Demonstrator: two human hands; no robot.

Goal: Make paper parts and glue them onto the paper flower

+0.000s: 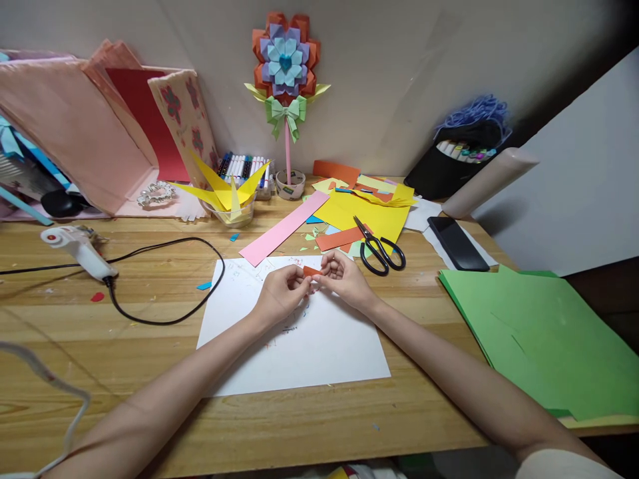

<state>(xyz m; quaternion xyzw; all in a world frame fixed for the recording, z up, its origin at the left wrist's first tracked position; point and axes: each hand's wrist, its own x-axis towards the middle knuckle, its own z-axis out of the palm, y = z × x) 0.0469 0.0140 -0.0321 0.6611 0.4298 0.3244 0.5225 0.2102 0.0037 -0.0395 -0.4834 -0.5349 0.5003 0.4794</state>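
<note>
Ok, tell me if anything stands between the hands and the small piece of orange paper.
Nothing visible does: the left hand and right hand both hold the small piece of orange paper, over the white sheet. The scissors lie off to the right, not in between.

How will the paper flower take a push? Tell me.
The paper flower would probably tip easily, being broad up top on a thin pink stem. It is likely light for its size, being folded paper. Its thin yellow leaves could bend if knocked.
</note>
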